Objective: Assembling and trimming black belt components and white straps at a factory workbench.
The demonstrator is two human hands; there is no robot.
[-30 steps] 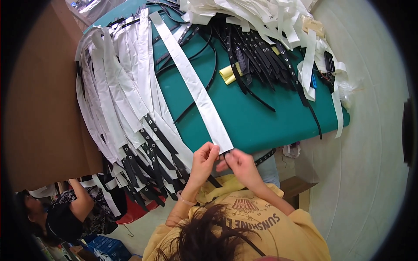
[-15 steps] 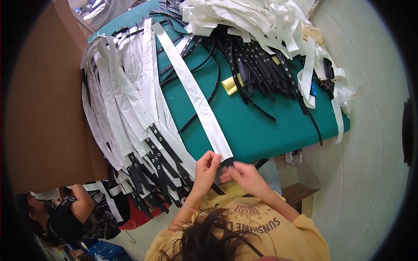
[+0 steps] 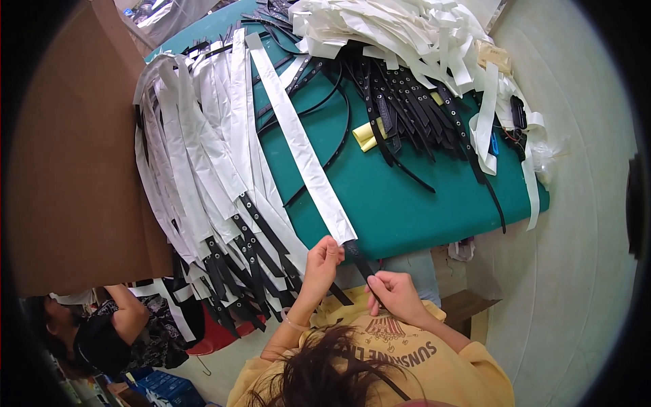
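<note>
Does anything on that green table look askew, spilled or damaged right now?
Slightly untidy: near the right front corner of the green-topped table, a narrow white strip and a thin black strap end hang past the edge, unlike the heaped white strips farther back. No spill or damage shows.

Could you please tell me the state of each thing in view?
Left hand: pinched closed at the white sleeve's lower corner
Right hand: closed on the black strap's end
White sleeve: stretched out, slanting
Black strap: partly out of the sleeve
Sleeved straps: piled, black ends exposed
Bare straps: bunched, eyelets showing
White strips: heaped loosely
Yellow piece: folded or rolled
Green table: partly covered
</note>
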